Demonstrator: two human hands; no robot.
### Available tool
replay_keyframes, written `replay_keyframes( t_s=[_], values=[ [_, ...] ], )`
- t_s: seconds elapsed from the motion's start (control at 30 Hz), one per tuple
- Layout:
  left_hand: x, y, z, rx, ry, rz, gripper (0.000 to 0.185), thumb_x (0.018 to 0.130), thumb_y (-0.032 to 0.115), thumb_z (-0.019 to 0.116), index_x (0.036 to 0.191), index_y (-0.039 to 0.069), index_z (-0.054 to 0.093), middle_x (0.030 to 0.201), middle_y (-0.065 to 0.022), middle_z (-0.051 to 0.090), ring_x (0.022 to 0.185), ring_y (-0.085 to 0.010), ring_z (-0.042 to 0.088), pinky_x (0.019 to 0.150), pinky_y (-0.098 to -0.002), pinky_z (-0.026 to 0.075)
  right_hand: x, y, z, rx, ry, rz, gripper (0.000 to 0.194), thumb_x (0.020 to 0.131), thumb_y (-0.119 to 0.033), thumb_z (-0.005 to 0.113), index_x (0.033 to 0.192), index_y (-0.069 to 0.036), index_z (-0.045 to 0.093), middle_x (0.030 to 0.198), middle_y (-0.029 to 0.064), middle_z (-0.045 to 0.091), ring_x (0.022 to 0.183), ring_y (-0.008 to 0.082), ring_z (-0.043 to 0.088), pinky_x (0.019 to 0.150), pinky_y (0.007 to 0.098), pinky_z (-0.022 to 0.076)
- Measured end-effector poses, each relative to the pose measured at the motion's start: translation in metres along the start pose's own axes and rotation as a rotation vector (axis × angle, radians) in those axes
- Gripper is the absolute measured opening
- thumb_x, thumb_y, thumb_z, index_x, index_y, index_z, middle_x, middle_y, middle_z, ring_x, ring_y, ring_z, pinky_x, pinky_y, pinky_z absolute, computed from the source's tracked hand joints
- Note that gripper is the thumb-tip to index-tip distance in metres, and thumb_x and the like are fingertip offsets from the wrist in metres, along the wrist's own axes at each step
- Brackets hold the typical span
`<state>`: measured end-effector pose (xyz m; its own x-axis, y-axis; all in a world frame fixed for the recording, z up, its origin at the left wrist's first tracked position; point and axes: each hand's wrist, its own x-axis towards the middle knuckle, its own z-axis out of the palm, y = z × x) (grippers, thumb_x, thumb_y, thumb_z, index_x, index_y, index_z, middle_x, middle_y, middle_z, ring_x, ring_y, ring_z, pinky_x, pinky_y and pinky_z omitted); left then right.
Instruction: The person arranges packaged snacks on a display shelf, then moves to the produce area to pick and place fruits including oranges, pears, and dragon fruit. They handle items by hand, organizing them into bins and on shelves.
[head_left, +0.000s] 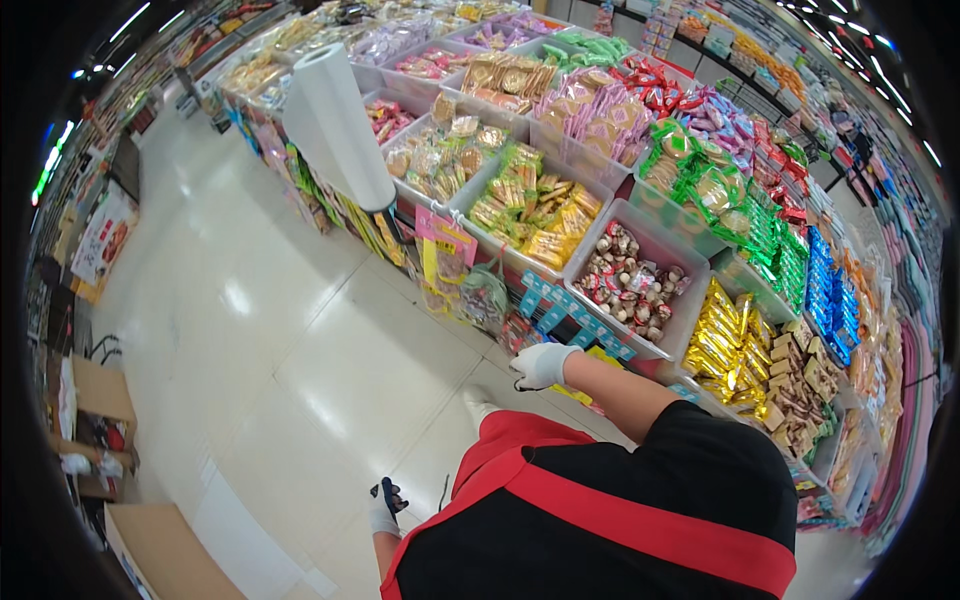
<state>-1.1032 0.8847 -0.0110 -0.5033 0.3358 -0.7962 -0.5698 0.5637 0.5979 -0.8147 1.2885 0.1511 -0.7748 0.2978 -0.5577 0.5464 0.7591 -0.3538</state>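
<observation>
My right hand (544, 366), in a white glove with dark fingertips, reaches to a small hanging packet (517, 334) with red and dark colours below the front bins. Its fingertips are partly hidden, so whether it grips the packet is unclear. A green mesh-like packet (484, 294) and yellow-and-pink packs (446, 259) hang just beyond it. Above stands a clear plastic bin of red, brown and white wrapped sweets (634, 281). My left hand (386, 501), gloved alike, hangs low over the floor with its fingers loosely bent and apart, holding nothing visible.
Bins of wrapped snacks (724, 352) spread ahead and right. A white plastic-bag roll (337, 127) stands on a holder at the display's edge. Blue tags (574, 307) line the front. Cardboard boxes (169, 551) lie at lower left, where another person's gloved hand (75, 461) shows.
</observation>
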Motion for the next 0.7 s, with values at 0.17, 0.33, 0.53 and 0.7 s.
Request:
replay_keyframes(
  t_s=[0.17, 0.33, 0.53, 0.7],
  values=[
    [0.052, 0.120, -0.019, 0.167, 0.119, 0.173, 0.035, 0.093, 0.037, 0.065, 0.080, 0.005, 0.062, 0.059, -0.0046, 0.055, 0.043, -0.0144, 0.051, 0.042, -0.0354, 0.055, 0.106, -0.022, -0.048, -0.058, -0.023, 0.029, 0.042, 0.087, -0.037, 0.058, 0.110, -0.003, 0.068, 0.107, 0.0212, 0.069, 0.102, 0.0387, 0.066, 0.088, 0.0465, 0.0521],
    [0.076, 0.195, -0.068, 0.197, 0.242, 0.169, 0.033, 0.091, 0.036, 0.067, 0.080, 0.005, 0.064, 0.063, -0.0053, 0.058, 0.044, -0.0160, 0.051, 0.039, -0.0337, 0.051, 0.240, -0.072, -0.099, -0.079, -0.054, -0.122, 0.041, 0.087, -0.036, 0.058, 0.110, -0.004, 0.068, 0.107, 0.0212, 0.069, 0.100, 0.0392, 0.066, 0.087, 0.0467, 0.0525],
    [0.121, 0.205, -0.125, 0.283, 0.338, -0.069, 0.033, 0.093, 0.035, 0.065, 0.082, 0.005, 0.063, 0.063, -0.0062, 0.060, 0.045, -0.0167, 0.051, 0.038, -0.0336, 0.044, 0.382, -0.165, -0.186, -0.122, -0.157, -0.309, 0.042, 0.090, -0.038, 0.057, 0.114, -0.004, 0.064, 0.111, 0.0216, 0.067, 0.105, 0.0399, 0.063, 0.090, 0.0463, 0.0510],
    [0.193, 0.212, -0.162, 0.286, 0.338, -0.156, 0.031, 0.092, 0.034, 0.065, 0.079, 0.006, 0.062, 0.062, -0.0052, 0.058, 0.046, -0.0164, 0.050, 0.041, -0.0337, 0.042, 0.502, -0.210, -0.218, -0.032, -0.126, -0.303, 0.040, 0.087, -0.033, 0.056, 0.113, -0.005, 0.067, 0.112, 0.0215, 0.068, 0.102, 0.0399, 0.065, 0.090, 0.0475, 0.0511]
  ],
)
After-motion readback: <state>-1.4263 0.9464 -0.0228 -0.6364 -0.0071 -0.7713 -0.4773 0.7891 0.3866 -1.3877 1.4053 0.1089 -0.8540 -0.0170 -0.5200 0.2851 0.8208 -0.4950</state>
